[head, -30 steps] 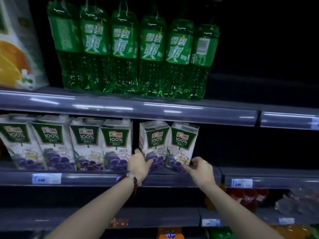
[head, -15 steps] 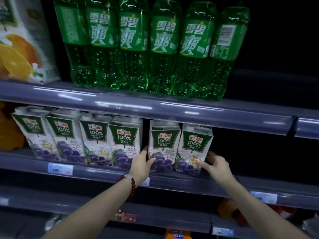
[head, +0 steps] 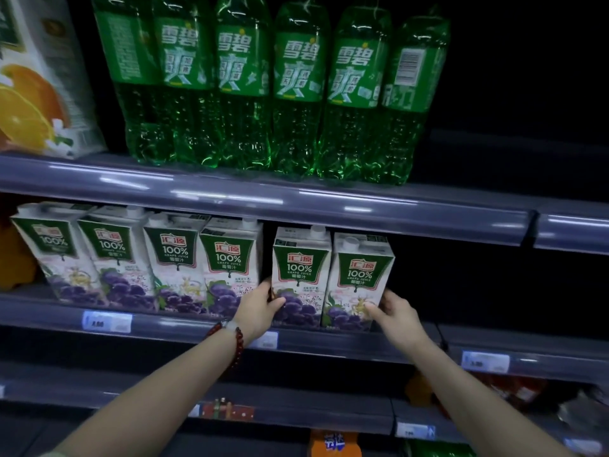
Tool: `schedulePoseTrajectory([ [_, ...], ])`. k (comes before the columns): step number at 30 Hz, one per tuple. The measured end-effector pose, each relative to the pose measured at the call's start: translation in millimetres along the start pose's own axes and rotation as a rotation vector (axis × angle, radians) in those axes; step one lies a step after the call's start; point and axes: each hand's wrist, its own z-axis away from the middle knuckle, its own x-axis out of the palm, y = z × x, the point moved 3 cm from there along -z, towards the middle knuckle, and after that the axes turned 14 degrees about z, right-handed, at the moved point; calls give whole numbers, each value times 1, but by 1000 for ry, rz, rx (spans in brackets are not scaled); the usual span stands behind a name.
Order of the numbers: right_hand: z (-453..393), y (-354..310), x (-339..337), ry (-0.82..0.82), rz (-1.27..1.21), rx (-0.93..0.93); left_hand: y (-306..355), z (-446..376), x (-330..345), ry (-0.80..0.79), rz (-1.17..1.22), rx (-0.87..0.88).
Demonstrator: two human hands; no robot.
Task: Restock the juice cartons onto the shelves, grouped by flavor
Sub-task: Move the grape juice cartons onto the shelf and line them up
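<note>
Left hand: the left hand (head: 260, 308) sits at the lower left side of the fifth grape carton (head: 300, 278), thumb across its front, the other fingers curled round its left edge
Right hand: the right hand (head: 397, 313) is at the lower right of the sixth grape carton (head: 357, 285), thumb pressed on the front face, fingers wrapped round the right side
Pair of cartons: the 2 stand upright and touching each other on the middle shelf (head: 329, 344), centre of the frame
Gap: a narrow dark gap separates them from the row of 4 grape cartons (head: 141, 258) to the left on the same shelf
Flavor: all 6 show purple grapes and a green "100%" label
Upper shelf: 6 green soda bottles (head: 273, 94) stand in a row at top centre, with an orange juice carton (head: 39, 77) at upper left
Wrist: a dark red bead bracelet (head: 230, 338) circles the left wrist
Price tags: a price tag (head: 107, 321) sits on the shelf edge at lower left
</note>
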Motion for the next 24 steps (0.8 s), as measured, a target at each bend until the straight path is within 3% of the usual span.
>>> schedulePoseTrajectory([
  [6, 11, -2, 17, 129, -13, 55, 2, 15, 4, 175, 6, 34],
  [12, 15, -4, 22, 161, -102, 42, -1, 29, 9, 242, 200, 12],
  [24, 12, -22, 26, 126, -68, 22, 3, 25, -15, 404, -106, -45],
])
